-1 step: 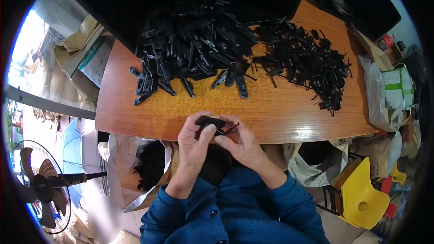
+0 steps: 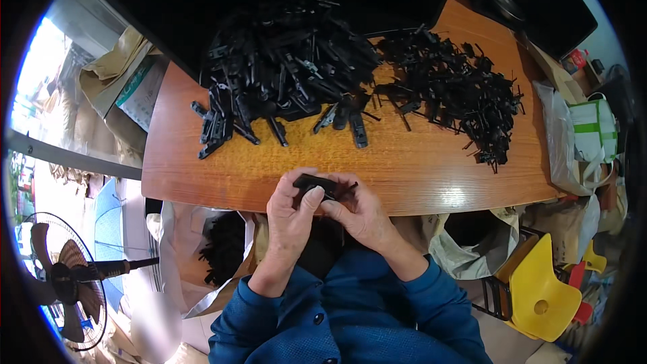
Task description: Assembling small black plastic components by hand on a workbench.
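Black part (image 2: 315, 183) was held just above the near edge of the wooden table (image 2: 418, 175), between both hands. I noted the left hand (image 2: 288, 212) pinching it, thumb pressed on its broad face and fingers behind. The right hand (image 2: 364, 217) was curled at its right end, beside a thin dark piece (image 2: 351, 187); I could not tell whether it gripped that piece, nor whether the two were joined. In my judgement, sound handling called for a firm left thumb against twisting, and light, straight force from the right fingertips, since so slender a piece might have snapped. A hold farther over the tabletop would have been safer against drops. Beyond, I recorded a large heap of dark parts (image 2: 290, 67) and, to its right, a pile of spindly pieces (image 2: 465, 87). Below the table edge stood an open bag (image 2: 176, 246) at left and a pale sack (image 2: 458, 261) at right.
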### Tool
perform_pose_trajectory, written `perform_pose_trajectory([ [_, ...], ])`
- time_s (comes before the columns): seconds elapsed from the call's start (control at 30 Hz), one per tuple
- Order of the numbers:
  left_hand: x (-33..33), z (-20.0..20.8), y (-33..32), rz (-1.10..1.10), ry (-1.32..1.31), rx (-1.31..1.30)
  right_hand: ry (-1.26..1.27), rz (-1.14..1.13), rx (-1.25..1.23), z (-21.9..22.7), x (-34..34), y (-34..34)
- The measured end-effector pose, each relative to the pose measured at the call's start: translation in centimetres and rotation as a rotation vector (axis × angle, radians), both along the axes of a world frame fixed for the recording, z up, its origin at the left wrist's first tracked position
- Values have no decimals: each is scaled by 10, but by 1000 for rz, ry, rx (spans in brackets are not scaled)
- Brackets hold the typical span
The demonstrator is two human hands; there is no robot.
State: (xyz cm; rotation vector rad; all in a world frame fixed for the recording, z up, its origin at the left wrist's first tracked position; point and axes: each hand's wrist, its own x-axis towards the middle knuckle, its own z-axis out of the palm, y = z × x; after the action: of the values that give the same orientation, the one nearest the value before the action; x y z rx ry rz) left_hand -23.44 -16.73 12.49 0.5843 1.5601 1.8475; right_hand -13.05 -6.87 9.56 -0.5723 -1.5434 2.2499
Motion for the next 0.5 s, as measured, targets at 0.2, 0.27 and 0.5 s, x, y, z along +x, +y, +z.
perform_pose_trajectory([
  [0.2,2,0,24,-82,-5,-31,-298,-56,256,10,9,22],
  [0.27,0,5,33,-119,-31,-80,-236,40,271,4,16,42],
  [0.5,-55,-8,57,-250,133,-264,-250,-115,1291,31,-10,128],
])
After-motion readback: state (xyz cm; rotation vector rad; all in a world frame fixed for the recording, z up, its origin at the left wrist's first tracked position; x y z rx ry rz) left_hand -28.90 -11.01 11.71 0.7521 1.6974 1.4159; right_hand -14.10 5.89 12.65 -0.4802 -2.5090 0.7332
